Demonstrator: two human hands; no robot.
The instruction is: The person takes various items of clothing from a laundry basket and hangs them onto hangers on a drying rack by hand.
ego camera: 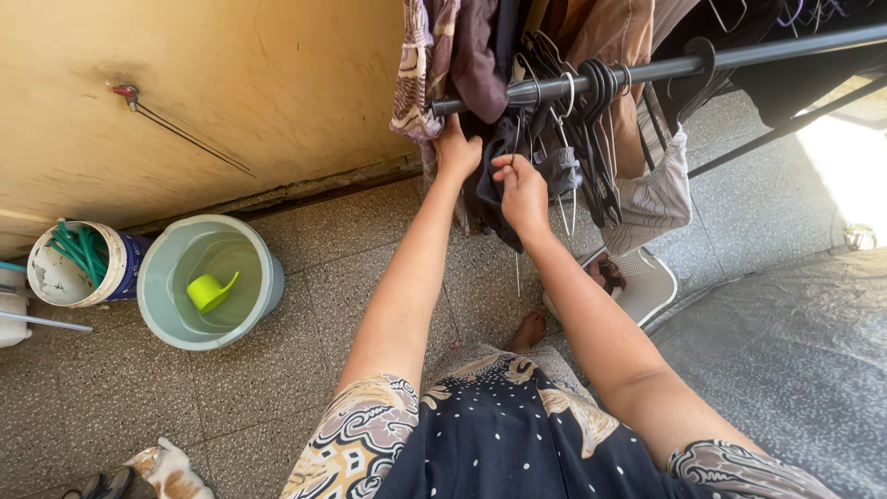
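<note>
Head view looks down along both bare arms toward a clothes rail. Far left, against the yellow wall, stands a white bucket with green hose coiled in it, and just beside it a pale green bucket with a lime scoop lying inside. Both stand well apart from the hands, on the speckled floor.

Next comes the left hand. It is raised, fingers closed around the edge of a dark garment that hangs from the black rail. Just beside it, the right hand pinches the same dark cloth between thumb and fingers, a little lower and nearer the body. The two hands are close together but not touching, and the cloth stretches between them.

The garment lies straight ahead of the hands and hangs downward, its long axis upright, while the rail runs crosswise above, rising toward the right. The left hand sits nearer the rail's free end; the right hand sits nearer the bunch of hangers crowded on the rail.

Further right hang a striped cloth and brown clothes. Below them a white basket rests on the floor near a bare foot.
</note>
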